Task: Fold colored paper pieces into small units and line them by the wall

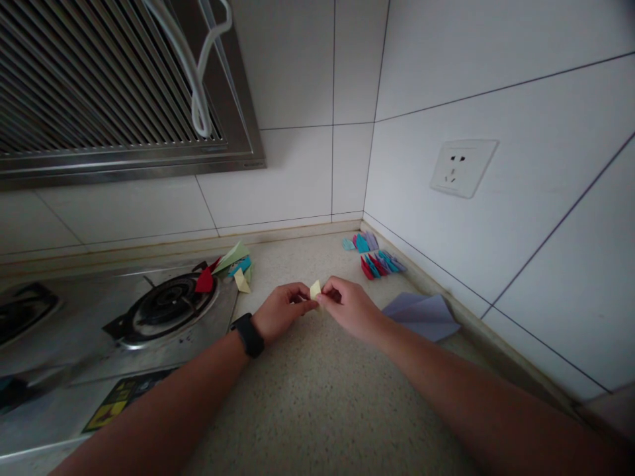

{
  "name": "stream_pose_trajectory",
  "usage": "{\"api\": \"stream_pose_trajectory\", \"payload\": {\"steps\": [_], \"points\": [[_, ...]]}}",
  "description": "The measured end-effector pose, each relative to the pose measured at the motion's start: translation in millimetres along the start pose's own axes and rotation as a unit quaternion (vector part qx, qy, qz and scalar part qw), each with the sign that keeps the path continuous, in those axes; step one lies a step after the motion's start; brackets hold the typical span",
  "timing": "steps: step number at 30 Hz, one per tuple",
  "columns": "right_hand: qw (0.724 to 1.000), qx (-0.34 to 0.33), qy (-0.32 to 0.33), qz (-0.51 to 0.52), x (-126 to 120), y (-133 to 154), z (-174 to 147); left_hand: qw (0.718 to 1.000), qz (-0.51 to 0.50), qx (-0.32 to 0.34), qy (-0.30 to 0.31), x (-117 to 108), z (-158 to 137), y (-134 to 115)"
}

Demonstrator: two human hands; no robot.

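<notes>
Between my two hands, just over the speckled countertop (pixel 297 390), is a small piece of folded yellow paper (pixel 315 289). My left hand (pixel 282 309), with a black watch on its wrist, pinches the paper's left side. From the other side, my right hand (pixel 350 304) grips it between thumb and curled fingers. Beyond my right hand stand rows of small folded paper pieces (pixel 381 263) in red, blue and lilac. A larger folded lilac sheet (pixel 424 316) lies beside my right forearm, which hides part of it.
At left is a steel gas stove (pixel 84 344) with a black burner (pixel 171 301). Red, green, blue and yellow folded papers (pixel 238 261) lie on its right edge, partly over the burner. A range hood (pixel 124 86) with a white cable hangs above. The tiled right wall has a socket (pixel 464 167).
</notes>
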State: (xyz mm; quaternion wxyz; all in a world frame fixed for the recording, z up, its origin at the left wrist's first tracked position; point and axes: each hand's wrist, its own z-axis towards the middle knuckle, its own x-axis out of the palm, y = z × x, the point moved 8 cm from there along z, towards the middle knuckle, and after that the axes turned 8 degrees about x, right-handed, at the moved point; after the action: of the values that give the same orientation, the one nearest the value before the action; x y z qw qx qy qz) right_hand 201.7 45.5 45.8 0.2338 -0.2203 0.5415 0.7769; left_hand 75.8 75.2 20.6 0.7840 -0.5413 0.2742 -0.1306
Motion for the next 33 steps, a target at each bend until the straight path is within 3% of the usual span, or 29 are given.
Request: {"api": "stream_pose_trajectory", "payload": {"steps": [10, 20, 33], "points": [[1.0, 0.003, 0.004, 0.009, 0, -6, 4, 1.0, 0.008, 0.008, 0.013, 5, -1, 1], [0.999, -0.033, -0.007, -0.026, -7, 9, 0, 0.997, 0.07, 0.028, 0.011, 5, -3, -3], [0.999, 0.026, -0.001, 0.037, -3, -6, 5, 0.999, 0.017, 0.011, -0.029, -3, -2, -2]]}}
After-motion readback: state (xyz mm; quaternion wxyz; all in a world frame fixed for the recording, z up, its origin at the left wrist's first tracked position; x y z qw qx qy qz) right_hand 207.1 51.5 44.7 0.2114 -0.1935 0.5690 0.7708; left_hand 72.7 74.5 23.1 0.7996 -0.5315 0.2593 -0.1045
